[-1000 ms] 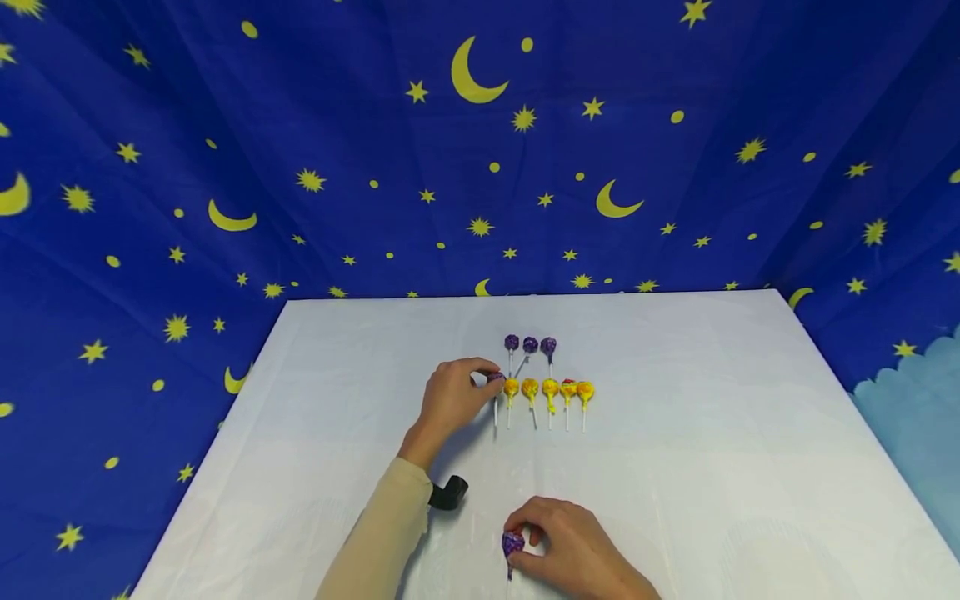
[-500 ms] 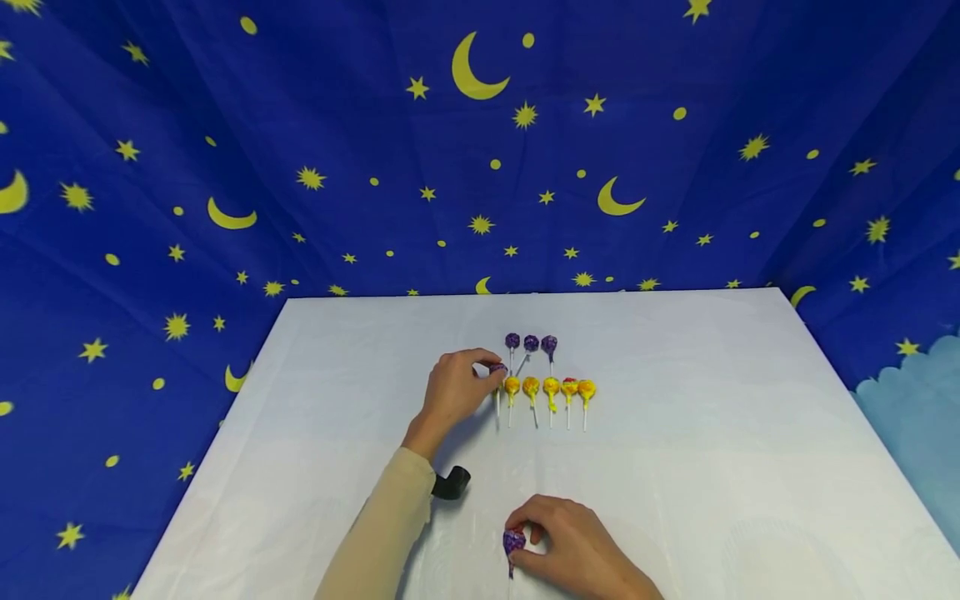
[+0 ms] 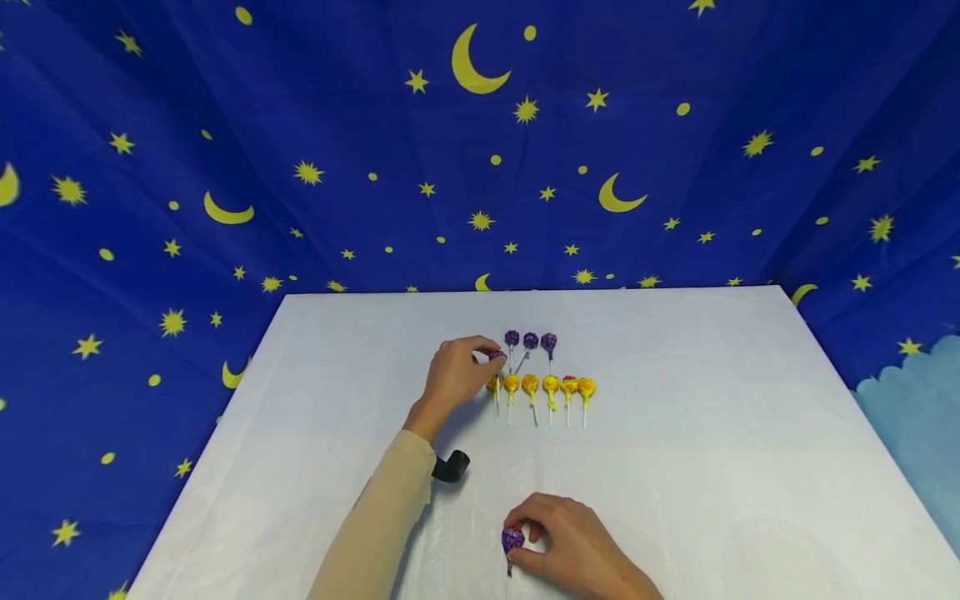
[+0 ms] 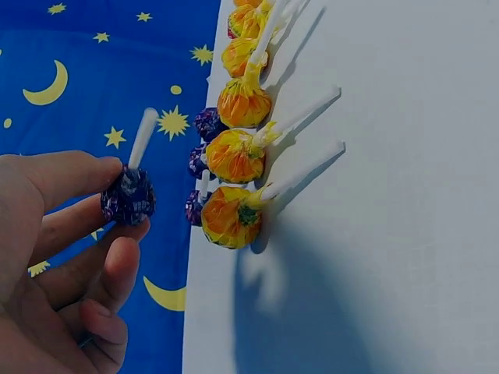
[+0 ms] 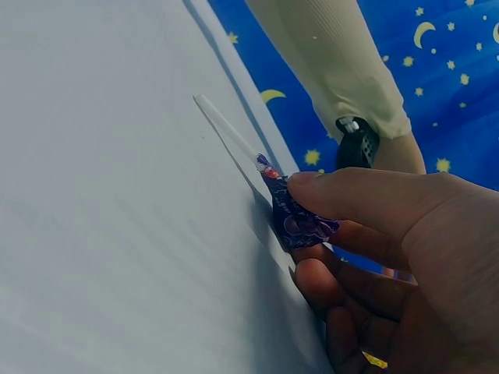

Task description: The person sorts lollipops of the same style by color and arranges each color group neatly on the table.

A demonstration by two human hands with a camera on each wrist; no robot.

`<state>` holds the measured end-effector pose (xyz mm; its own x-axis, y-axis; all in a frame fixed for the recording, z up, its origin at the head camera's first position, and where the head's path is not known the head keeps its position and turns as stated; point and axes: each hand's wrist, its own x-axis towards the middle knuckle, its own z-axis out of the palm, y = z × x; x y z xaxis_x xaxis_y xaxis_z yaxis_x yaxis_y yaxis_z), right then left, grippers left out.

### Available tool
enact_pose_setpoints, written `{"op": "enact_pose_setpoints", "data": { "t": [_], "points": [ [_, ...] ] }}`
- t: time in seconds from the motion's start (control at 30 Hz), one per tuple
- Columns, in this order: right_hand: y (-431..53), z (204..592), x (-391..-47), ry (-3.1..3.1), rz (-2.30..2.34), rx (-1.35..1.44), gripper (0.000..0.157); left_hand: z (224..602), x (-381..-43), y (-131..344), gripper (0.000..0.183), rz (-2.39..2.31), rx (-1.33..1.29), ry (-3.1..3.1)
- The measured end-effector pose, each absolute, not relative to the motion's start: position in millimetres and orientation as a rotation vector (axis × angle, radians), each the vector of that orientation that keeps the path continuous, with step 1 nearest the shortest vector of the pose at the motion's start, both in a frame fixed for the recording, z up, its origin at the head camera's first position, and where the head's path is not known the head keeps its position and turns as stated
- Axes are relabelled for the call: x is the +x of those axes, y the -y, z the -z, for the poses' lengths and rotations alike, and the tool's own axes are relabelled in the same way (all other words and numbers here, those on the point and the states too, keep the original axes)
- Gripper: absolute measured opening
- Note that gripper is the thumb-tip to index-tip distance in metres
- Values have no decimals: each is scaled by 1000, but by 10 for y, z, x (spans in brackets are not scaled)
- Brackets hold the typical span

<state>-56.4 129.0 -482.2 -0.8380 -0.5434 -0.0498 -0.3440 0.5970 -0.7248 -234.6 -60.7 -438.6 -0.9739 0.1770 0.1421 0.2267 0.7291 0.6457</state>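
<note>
My left hand (image 3: 456, 375) pinches a purple-wrapped lollipop (image 4: 129, 199) by its head, with the white stick sticking out. In the head view it is left of a row of three purple lollipops (image 3: 531, 341), over the left end of a row of several yellow lollipops (image 3: 530, 384). The leftmost yellow lollipop (image 4: 231, 218) is partly hidden in the head view. Near the front of the table, my right hand (image 3: 566, 542) holds another purple lollipop (image 5: 300, 218) between thumb and fingers. Its white stick (image 5: 226, 125) points away from the hand in the right wrist view.
The lollipops lie on a white-covered table (image 3: 675, 475). A blue curtain (image 3: 360, 117) with yellow moons and stars hangs behind and at the sides. A black device (image 3: 452, 467) is worn at the left wrist.
My left hand has moved toward the far side with its purple lollipop, and the leftmost yellow lollipop now shows below it. The right hand has stayed nearly still.
</note>
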Motion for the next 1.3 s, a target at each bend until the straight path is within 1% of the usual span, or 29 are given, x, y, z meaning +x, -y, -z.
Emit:
{"op": "enact_pose_setpoints", "data": {
  "t": [0.17,0.43,0.67,0.97,1.17,1.3],
  "points": [
    [-1303,4821,-559,-2555,1087,-710,21,4381,-2424,598,15,1118,-320,2847],
    [-1292,4831,-553,-2604,1070,-741,20,4397,-2538,566,17,1092,-260,2899],
    [-1293,4831,-562,-2576,1066,-718,21,4417,-2629,553,17,1199,-256,2881],
    [-1297,4847,-553,-2594,1065,-718,20,4443,-2731,560,17,1203,-258,2876],
    [-1288,4853,-564,-2553,1073,-714,21,4512,-2822,619,16,1328,-178,2843],
    [-1298,4853,-569,-2534,1091,-687,23,4513,-2884,611,16,1376,-198,2820]
  ]
}}
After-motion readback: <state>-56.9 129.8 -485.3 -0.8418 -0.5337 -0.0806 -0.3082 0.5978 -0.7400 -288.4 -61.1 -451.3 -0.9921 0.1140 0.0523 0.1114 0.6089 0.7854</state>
